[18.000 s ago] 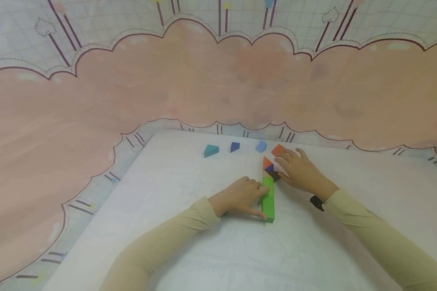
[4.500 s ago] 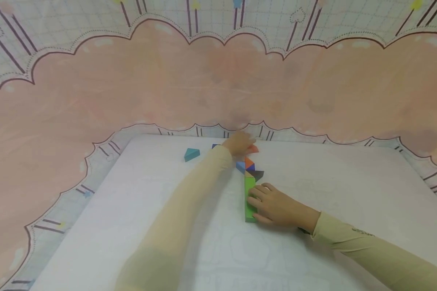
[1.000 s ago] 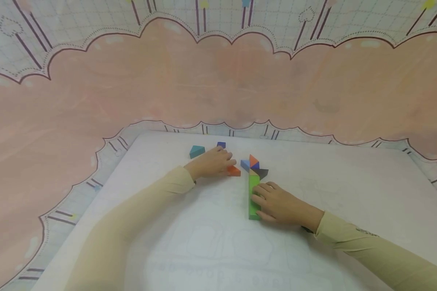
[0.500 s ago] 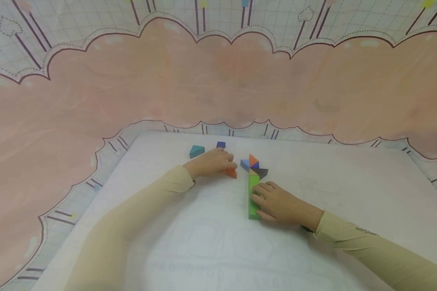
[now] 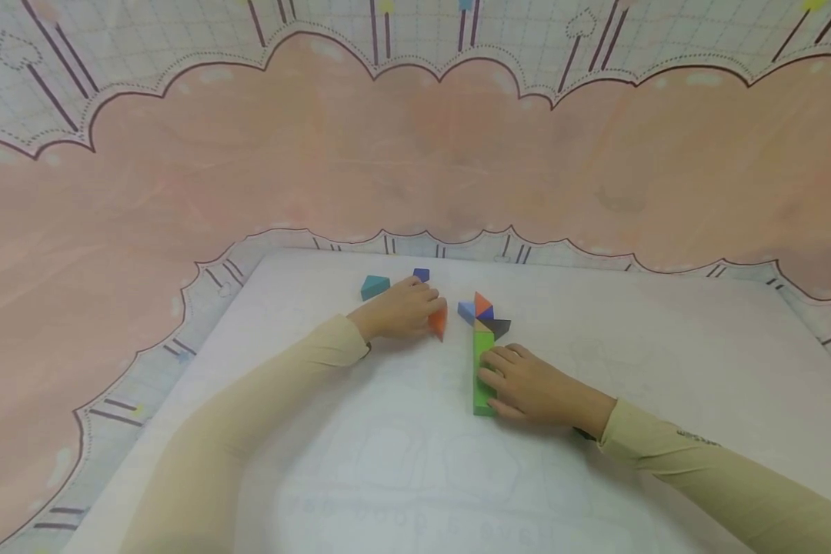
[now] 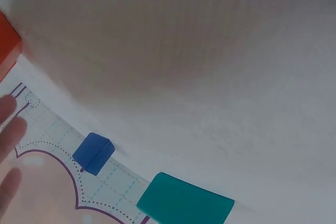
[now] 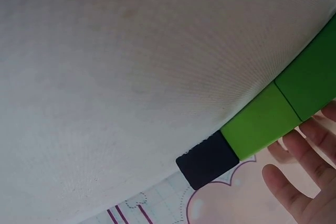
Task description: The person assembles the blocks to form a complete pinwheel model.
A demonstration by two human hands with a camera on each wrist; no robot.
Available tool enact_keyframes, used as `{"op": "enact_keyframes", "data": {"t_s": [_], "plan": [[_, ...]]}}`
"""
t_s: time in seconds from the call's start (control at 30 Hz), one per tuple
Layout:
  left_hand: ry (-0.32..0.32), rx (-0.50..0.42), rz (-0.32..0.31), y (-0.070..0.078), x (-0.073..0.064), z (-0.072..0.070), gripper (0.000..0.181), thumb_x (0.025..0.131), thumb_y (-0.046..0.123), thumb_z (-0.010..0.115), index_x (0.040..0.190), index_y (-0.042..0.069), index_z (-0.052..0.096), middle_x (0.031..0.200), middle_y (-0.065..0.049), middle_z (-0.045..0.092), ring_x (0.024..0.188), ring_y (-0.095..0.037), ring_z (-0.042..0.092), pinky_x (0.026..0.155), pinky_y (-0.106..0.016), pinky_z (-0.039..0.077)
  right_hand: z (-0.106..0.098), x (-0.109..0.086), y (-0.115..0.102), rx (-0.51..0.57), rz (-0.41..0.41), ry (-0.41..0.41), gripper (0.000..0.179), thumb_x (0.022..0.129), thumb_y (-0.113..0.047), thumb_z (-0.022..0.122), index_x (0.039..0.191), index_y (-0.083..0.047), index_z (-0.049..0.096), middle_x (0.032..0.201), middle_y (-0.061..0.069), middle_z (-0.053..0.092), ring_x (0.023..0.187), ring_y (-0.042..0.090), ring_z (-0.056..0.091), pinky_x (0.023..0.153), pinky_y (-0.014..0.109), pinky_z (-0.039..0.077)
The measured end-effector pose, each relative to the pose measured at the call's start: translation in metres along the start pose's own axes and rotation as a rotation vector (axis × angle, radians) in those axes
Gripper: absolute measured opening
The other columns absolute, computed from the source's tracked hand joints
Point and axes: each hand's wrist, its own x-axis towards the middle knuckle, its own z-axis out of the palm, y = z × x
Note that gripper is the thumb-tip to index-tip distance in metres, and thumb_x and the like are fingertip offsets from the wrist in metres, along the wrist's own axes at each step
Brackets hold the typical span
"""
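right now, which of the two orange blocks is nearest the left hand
The orange block with a pointed corner, partly covered by the left hand; the other, an orange triangular block, lies farther right, beside the dark blue triangular block.

On a white bench [image 5: 360, 462] lay a teal block [image 5: 375, 288], a small blue block [image 5: 421, 274], a row of green blocks [image 5: 482, 393], a multicoloured cluster [image 5: 482, 307] at its far end

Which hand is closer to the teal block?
Left: the left hand is just to the right of the teal block. The right hand is farther away, at the green blocks.
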Motion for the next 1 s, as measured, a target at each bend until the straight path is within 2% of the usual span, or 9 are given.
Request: {"op": "enact_keyframes", "data": {"t_s": [0.17,0.37,0.47,0.57,0.63,0.7,0.8,0.87,1.0], "plan": [[-0.019,-0.034,0.019,-0.004,0.003,0.002,0.026,0.092,0.013,0.058,0.117,0.017,0.058,0.108,-0.001,0.065,0.100,-0.018,0.059,0.098,-0.033,0.041,0.001,0.000,0.000,0.001,0.006,-0.018,0.027,0.091,-0.034,0.053,0.106,-0.012,0.055,0.114,0.006,0.058,0.109,0.022,0.053,0.095,0.041,0.044],[0.052,-0.064,0.105,-0.007,0.007,0.006,0.025,0.090,0.008,0.058,0.112,0.020,0.062,0.104,0.000,0.067,0.102,-0.019,0.062,0.100,-0.034,0.041,0.003,0.000,0.001,0.002,0.012,-0.031,0.028,0.091,-0.035,0.052,0.107,-0.012,0.054,0.115,0.006,0.058,0.110,0.022,0.053,0.096,0.042,0.043],[0.080,-0.063,0.122,-0.008,0.009,0.009,0.028,0.090,0.004,0.057,0.112,0.021,0.062,0.102,0.002,0.068,0.101,-0.018,0.062,0.099,-0.033,0.042,0.004,0.000,0.001,-0.003,0.008,-0.025,0.028,0.091,-0.036,0.053,0.107,-0.013,0.054,0.115,0.005,0.058,0.110,0.022,0.053,0.095,0.041,0.044],[0.054,-0.061,0.067,-0.006,0.008,0.008,0.025,0.092,0.009,0.056,0.115,0.018,0.061,0.105,0.000,0.067,0.103,-0.018,0.061,0.099,-0.033,0.042,0.004,0.000,0.001,-0.003,0.009,-0.026,0.029,0.091,-0.036,0.053,0.108,-0.013,0.054,0.116,0.006,0.057,0.110,0.022,0.053,0.095,0.041,0.044],[0.018,-0.040,0.009,-0.003,0.009,0.007,0.024,0.095,0.021,0.054,0.117,0.015,0.060,0.109,-0.003,0.066,0.105,-0.019,0.060,0.100,-0.035,0.041,0.004,0.000,0.001,0.000,0.012,-0.031,0.029,0.092,-0.036,0.052,0.108,-0.013,0.054,0.116,0.006,0.057,0.111,0.023,0.053,0.096,0.041,0.044],[-0.027,-0.021,-0.055,0.000,0.009,0.006,0.036,0.095,0.038,0.052,0.118,0.012,0.059,0.112,-0.005,0.065,0.107,-0.021,0.059,0.101,-0.037,0.040,0.003,-0.001,0.001,0.001,0.015,-0.033,0.029,0.092,-0.036,0.052,0.108,-0.013,0.054,0.117,0.006,0.057,0.111,0.023,0.053,0.096,0.041,0.043],[-0.062,0.018,-0.113,0.003,0.011,0.007,0.054,0.091,0.055,0.047,0.119,0.011,0.059,0.113,-0.006,0.064,0.107,-0.022,0.057,0.100,-0.040,0.040,0.003,-0.001,0.000,0.000,0.015,-0.025,0.028,0.091,-0.035,0.052,0.108,-0.013,0.054,0.116,0.006,0.057,0.110,0.022,0.053,0.096,0.041,0.044],[-0.077,0.025,-0.135,0.004,0.012,0.007,0.057,0.090,0.059,0.047,0.119,0.011,0.060,0.112,-0.005,0.063,0.105,-0.022,0.057,0.099,-0.040,0.040,0.003,-0.001,0.000,-0.003,0.013,-0.020,0.027,0.091,-0.035,0.053,0.107,-0.013,0.054,0.115,0.006,0.058,0.110,0.023,0.053,0.095,0.042,0.044],[-0.103,0.010,-0.136,0.005,0.012,0.006,0.054,0.090,0.056,0.047,0.121,0.013,0.060,0.116,-0.006,0.063,0.109,-0.023,0.057,0.101,-0.041,0.039,0.002,-0.001,0.000,-0.003,0.011,-0.021,0.028,0.091,-0.035,0.053,0.108,-0.013,0.054,0.115,0.006,0.057,0.110,0.023,0.053,0.095,0.042,0.044]]}}
